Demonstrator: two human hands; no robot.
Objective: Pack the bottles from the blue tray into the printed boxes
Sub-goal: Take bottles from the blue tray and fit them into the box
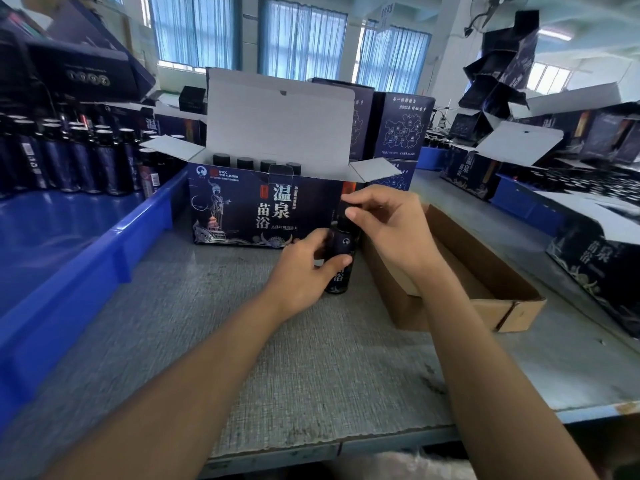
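From the head view, I have one small dark bottle [341, 244] standing upright on the grey, woven-looking surface [277, 358], just in front of the right end of the open dark-blue printed cardboard box [263, 206]. My left hand [304, 268] wraps the bottle's body, thumb across its front. My right hand [391, 230] sits on top, its fingers [356, 214] pinched narrow around the neck or cap, which they hide.

I judge this to be the middle of filling this box. Four round black caps [244, 163] show in a row inside it, with room apparently left at the right end. The next move calls for lifting the bottle clear of the front wall, keeping it upright, and lowering it into a free slot without catching the small tuck tab on the front rim.

The box is thin card, glossy outside with pale line-art and characters and plain white inside. Its tall lid flap [277, 123] stands up behind. The bottle looks smooth and slick, cylindrical, with light print. To the left, the glossy blue plastic tray [86, 258] holds a crowd of matching dark bottles [79, 161] at its far end. To the right lies a shallow brown corrugated carton [485, 282].
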